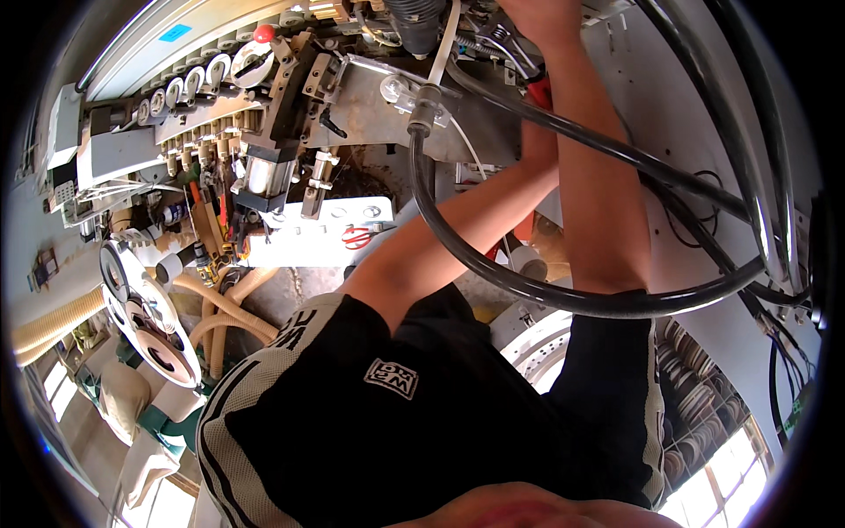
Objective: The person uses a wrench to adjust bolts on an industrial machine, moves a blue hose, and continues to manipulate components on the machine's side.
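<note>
On the right, a wire rack (723,407) holds stacked round discs (685,356), set close together. On the left, hand tools (211,220) crowd near a yellow-and-black power tool (208,262); whether a container holds them I cannot tell. Red-handled scissors (356,236) lie on a white panel (299,239) below the machine.

Both forearms reach up toward the top centre, the right one crossing in front of the left wrist. The left hand (539,139) is mostly hidden behind it, just below the red grip (540,93) of a dark, wrench-like tool (506,44); I cannot tell whether its fingers are closed on that grip. The right hand (539,16) runs out at the upper edge beside the tool, so its fingers and hold cannot be told. The tool slants at top centre, right of a black ribbed sleeve (416,25). A dark hose (493,266) loops down from a metal fitting (424,110), passing in front of both arms.
</note>
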A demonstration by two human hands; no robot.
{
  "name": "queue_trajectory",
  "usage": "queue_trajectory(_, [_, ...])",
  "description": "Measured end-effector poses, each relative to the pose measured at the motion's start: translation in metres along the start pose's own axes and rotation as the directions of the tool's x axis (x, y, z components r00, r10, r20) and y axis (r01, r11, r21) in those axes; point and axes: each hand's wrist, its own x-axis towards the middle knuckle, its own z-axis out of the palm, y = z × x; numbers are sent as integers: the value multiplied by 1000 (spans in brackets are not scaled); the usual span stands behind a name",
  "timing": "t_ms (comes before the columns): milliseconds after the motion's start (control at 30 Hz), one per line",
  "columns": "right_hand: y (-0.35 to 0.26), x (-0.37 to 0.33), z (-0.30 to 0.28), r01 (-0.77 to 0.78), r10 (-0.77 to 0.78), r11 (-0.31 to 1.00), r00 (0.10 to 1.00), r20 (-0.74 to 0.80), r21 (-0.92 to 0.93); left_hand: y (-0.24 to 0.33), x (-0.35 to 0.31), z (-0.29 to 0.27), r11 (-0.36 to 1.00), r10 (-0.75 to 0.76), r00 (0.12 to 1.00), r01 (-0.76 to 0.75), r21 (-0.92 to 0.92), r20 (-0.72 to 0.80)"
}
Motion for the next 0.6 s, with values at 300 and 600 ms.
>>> queue_trajectory(300, [17,10,-5,-1,0,1000,1000,0,-29,167,-88,27,349,18,977,194,917,-214])
queue_trajectory(600, [24,23,2,-17,19,995,1000,25,-97,66,-84,-1,568,113,986,34,822,-119])
